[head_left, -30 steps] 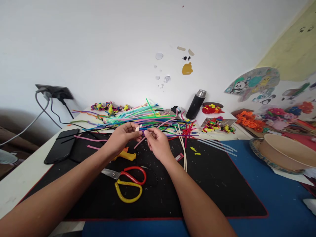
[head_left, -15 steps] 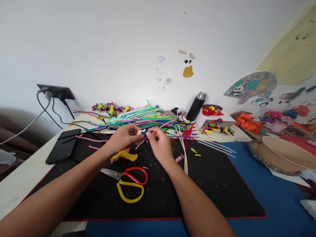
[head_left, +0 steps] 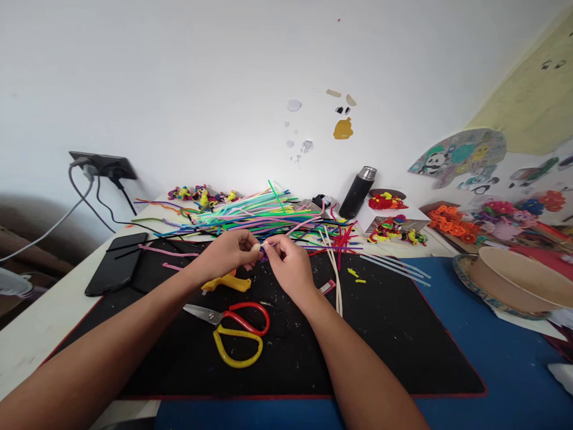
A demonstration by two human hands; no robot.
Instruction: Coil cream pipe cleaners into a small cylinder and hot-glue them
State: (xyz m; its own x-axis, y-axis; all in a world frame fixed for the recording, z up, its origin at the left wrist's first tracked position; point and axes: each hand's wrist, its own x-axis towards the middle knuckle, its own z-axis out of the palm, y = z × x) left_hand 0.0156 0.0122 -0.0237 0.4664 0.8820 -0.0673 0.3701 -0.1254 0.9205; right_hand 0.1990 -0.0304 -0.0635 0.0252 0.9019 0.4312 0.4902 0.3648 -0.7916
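Note:
My left hand is closed in a pinch on a small cream-coloured piece, which looks like coiled pipe cleaner. Fingertips of my right hand meet it from the other side, pinched on a bit of purple pipe cleaner that is mostly hidden. Both hands hover over the black mat. Below them lie scissors with one red and one yellow handle, and a yellow-handled tool partly covered by my left forearm. Two cream pipe cleaners rest right of my right hand.
A heap of colourful pipe cleaners lies behind my hands. A black phone is at the left, a black flask behind. Finished pipe-cleaner figures sit on a white box. A round bowl stands at the right.
My fingertips have come closer together, and the cream piece shows less between them. The pink strand beneath my hands is no longer visible there. The view has shifted slightly.

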